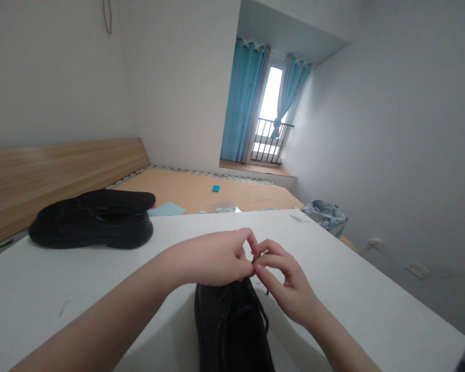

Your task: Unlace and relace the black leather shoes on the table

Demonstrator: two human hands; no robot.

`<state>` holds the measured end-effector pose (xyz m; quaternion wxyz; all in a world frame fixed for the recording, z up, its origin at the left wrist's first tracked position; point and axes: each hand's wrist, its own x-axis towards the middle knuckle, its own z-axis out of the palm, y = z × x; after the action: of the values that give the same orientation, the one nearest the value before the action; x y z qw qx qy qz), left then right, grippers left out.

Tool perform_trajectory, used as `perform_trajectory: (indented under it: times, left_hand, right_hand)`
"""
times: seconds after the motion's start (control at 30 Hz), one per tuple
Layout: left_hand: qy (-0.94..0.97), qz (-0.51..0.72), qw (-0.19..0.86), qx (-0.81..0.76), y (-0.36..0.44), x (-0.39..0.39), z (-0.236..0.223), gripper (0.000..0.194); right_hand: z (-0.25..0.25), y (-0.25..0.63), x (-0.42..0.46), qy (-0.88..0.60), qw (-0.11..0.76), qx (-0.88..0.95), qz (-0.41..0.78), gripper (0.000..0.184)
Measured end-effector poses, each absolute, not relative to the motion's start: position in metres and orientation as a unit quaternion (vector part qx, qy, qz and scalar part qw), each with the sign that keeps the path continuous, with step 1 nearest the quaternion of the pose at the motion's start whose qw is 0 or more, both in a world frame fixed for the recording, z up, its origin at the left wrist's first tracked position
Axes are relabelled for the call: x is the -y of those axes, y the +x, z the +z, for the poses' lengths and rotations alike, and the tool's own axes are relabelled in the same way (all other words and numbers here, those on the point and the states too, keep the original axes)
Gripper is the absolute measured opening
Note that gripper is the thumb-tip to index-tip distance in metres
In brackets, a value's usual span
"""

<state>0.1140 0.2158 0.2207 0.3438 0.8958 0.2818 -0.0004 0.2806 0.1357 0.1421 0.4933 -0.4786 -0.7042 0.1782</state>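
Note:
A black lace-up shoe (234,330) stands on the white table in front of me, its opening towards me. Above its front part, my left hand (220,258) and my right hand (289,276) meet at the fingertips. Both hands are closed in a pinch on a black shoelace (267,292), mostly hidden by the fingers; a short end hangs below my right fingers. My left hand covers the toe of the shoe. Another black shoe (93,227) lies sideways at the table's left, with a black insole (118,198) resting on top.
The white table (356,289) reaches to the right. Behind it is a tan bed surface (186,181) with a small blue item (216,188) and light-blue sheets (167,209). A bag-lined bin (325,214) stands beyond the table's right edge. Blue curtains (244,103) hang at the window.

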Motion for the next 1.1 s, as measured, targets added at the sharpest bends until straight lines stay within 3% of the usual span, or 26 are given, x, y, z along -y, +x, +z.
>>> perform_trajectory:
  times: [0.13, 0.2, 0.4, 0.57, 0.87, 0.97, 1.1]
  left_hand:
    - [0.845, 0.093, 0.469, -0.242, 0.113, -0.219, 0.227, 0.026]
    - [0.837, 0.125, 0.481, -0.230, 0.109, -0.221, 0.231, 0.027]
    - [0.915, 0.067, 0.209, -0.339, 0.095, -0.227, 0.241, 0.037]
    - [0.897, 0.020, 0.106, -0.428, 0.093, -0.227, 0.236, 0.039]
    - [0.948, -0.096, 0.066, -0.295, 0.106, -0.209, 0.220, 0.026]
    - [0.952, -0.089, 0.073, -0.282, 0.108, -0.207, 0.219, 0.026]
    - [0.953, -0.102, 0.085, -0.271, 0.111, -0.208, 0.216, 0.030]
  right_hand:
    - [0.139, 0.280, -0.136, -0.419, 0.479, 0.670, 0.382, 0.019]
    - [0.140, 0.279, -0.136, -0.382, 0.485, 0.621, 0.484, 0.026]
    - [0.147, 0.286, -0.144, -0.316, 0.635, 0.461, 0.533, 0.032]
    - [0.142, 0.294, -0.152, -0.459, 0.588, 0.466, 0.475, 0.046]
    - [0.132, 0.271, -0.145, -0.521, 0.418, 0.643, 0.375, 0.027]
    - [0.134, 0.273, -0.144, -0.522, 0.387, 0.660, 0.376, 0.027]
    - [0.136, 0.273, -0.142, -0.526, 0.366, 0.711, 0.290, 0.024]
